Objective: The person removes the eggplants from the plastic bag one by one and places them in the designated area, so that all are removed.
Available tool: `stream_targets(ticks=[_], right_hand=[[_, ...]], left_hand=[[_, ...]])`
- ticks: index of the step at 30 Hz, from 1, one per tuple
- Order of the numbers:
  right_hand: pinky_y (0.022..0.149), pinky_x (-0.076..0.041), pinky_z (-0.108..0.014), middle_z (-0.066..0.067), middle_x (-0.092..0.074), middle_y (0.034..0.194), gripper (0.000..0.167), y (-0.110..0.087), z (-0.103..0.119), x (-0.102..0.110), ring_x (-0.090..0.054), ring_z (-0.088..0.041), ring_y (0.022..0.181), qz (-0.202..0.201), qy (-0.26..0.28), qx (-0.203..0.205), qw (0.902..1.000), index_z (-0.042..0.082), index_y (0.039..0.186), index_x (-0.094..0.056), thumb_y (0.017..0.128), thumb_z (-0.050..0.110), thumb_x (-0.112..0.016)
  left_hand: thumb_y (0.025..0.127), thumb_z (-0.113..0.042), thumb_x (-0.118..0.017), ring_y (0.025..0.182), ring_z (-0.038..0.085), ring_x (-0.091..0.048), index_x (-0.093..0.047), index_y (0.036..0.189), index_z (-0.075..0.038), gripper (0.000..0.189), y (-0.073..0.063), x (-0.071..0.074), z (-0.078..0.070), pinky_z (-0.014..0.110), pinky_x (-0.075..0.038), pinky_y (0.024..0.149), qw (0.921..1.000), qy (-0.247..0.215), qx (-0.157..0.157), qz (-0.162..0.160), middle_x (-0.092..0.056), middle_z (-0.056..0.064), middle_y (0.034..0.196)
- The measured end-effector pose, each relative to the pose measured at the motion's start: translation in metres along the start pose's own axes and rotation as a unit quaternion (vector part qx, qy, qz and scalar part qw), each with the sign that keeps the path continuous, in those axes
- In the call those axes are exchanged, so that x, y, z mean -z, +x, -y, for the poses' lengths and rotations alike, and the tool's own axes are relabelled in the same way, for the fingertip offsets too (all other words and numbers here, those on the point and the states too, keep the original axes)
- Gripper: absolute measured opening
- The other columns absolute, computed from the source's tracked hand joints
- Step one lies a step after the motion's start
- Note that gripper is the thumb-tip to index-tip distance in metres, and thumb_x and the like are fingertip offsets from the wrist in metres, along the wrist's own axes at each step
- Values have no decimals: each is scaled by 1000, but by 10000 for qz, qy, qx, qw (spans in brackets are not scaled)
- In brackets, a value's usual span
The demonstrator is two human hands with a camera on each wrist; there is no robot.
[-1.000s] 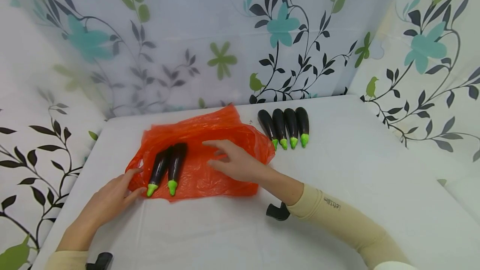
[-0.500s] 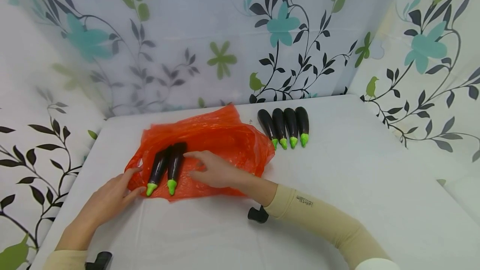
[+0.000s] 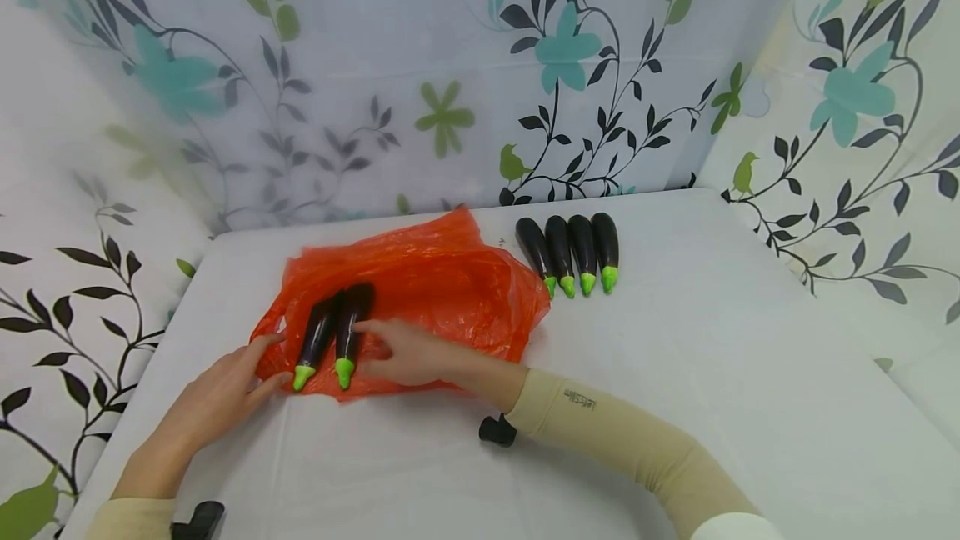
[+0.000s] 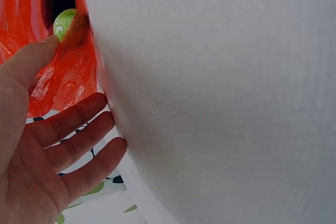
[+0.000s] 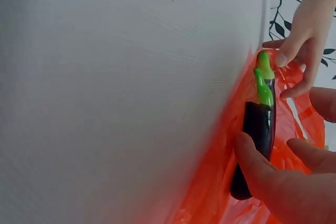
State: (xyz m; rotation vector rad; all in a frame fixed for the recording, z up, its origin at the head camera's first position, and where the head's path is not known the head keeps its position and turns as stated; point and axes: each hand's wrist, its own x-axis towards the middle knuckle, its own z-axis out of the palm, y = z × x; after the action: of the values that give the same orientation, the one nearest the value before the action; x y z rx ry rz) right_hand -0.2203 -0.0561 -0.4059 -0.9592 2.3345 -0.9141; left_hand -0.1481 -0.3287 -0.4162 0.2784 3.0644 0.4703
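Head view, right eggplant (image 3: 348, 343): lies on the red plastic bag (image 3: 450, 294), green stem toward the near edge, dark body slanting far and slightly right.
Left eggplant (image 3: 318, 335): close beside it on its left, aligned much the same way; in the right wrist view their stems overlap.
Right hand (image 3: 405, 352): just to the right of the pair, thumb and fingers spread, not closed around anything; in the right wrist view the thumb overlaps the right eggplant's body, though firm contact cannot be told.
Left hand (image 3: 228, 390): at the bag's left edge, fingers mostly straight and relaxed, thumb against the plastic near the left eggplant's stem.
Red bag: spread on the far left part of the bench (image 3: 720, 332), its mouth gaping toward the near side.
Four eggplants (image 3: 582, 247): in a row beyond the bag's right end, stems near, the leftmost stem close to the plastic.
Step in hand: apparently placing or adjusting the right eggplant inside the bag's mouth, the left hand steadying the edge.
Next move: seems to call for light contact with that eggplant's side, without dragging the thin plastic.
Floral curtain (image 3: 442, 119): hangs behind the bench.
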Motion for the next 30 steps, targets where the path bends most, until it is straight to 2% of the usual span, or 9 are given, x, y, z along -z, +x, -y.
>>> stream_targets(ticks=[3, 9, 12, 18, 26, 30], right_hand=[[80, -47, -21, 7, -55, 108, 63, 2, 0, -2, -49, -7, 98, 143, -184, -46, 9997, 29, 149, -40, 93, 33, -67], [83, -47, -20, 7, -55, 110, 65, 3, 1, -4, -49, -6, 99, 339, -491, -39, 9982, 30, 150, -38, 93, 36, -67], [83, -47, -21, 6, -56, 115, 66, 5, 2, -4, -49, -6, 101, 397, -612, 56, 9973, 32, 151, -36, 93, 36, -67], [85, -48, -22, 8, -50, 129, 67, 7, 7, -7, -46, -3, 107, 529, -813, -103, 9952, 40, 150, -35, 92, 38, -67], [88, -48, -24, 10, -49, 130, 67, 10, 9, -10, -45, -3, 110, 597, -955, -223, 9934, 42, 149, -35, 91, 38, -68], [91, -47, -22, 9, -49, 132, 69, 12, 11, -10, -44, -4, 114, 613, -1126, -128, 9917, 40, 151, -34, 92, 36, -68]], left_hand=[[89, -32, -71, 92, 37, -59, -42, 136, -2, 63, 0, 0, 0, 61, -50, 80, 10000, -20, 38, 33, -62, 22, 107], [89, -35, -70, 93, 37, -59, -41, 137, -3, 64, 0, -1, 0, 60, -51, 79, 9999, -4, 117, 102, -61, 23, 110], [89, -33, -71, 93, 37, -59, -42, 137, -3, 64, 0, 0, 0, 61, -51, 79, 9999, 11, 83, 59, -61, 23, 109], [89, -32, -71, 94, 39, -59, -41, 137, -3, 63, 0, -1, 1, 61, -50, 79, 10000, 18, 51, 39, -61, 24, 111], [89, -31, -71, 91, 37, -60, -43, 135, -2, 61, -1, -1, 1, 60, -51, 78, 10000, 13, -1, -32, -63, 21, 104], [89, -30, -71, 90, 37, -60, -43, 135, -2, 61, 0, -1, 1, 60, -51, 77, 10000, 13, -31, -62, -63, 20, 102]])
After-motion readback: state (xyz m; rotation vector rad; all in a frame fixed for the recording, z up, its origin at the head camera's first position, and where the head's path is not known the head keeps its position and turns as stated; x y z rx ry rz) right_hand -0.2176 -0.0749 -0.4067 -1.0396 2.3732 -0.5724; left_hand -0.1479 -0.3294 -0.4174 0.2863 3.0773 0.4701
